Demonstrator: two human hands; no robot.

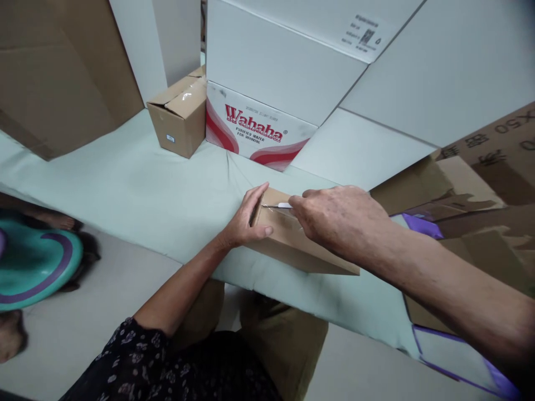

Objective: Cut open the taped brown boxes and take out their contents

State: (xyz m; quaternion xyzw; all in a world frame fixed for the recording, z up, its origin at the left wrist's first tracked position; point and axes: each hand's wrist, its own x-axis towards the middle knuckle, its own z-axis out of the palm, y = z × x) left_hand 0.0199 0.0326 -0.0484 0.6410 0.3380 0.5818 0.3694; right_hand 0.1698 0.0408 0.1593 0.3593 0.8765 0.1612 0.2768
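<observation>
A small brown cardboard box [301, 248] lies on the pale green tabletop in front of me. My left hand [251, 220] grips its left end, thumb on the top face and fingers along the end edge. In my right hand [334, 214] is a slim knife [284, 205] with a white handle and a thin metal blade. The blade tip rests at the taped seam near the box's left end, close to my left fingers. Clear tape shows on the top. My right hand and forearm hide part of the box's right side.
Behind stands a red and white Wahaha carton [257, 128] under other white boxes, beside a smaller taped brown box [178, 120]. A large brown carton [62, 72] is at left. Opened cardboard and a purple packet [422, 225] lie at right. A teal stool [37, 262] stands on the floor.
</observation>
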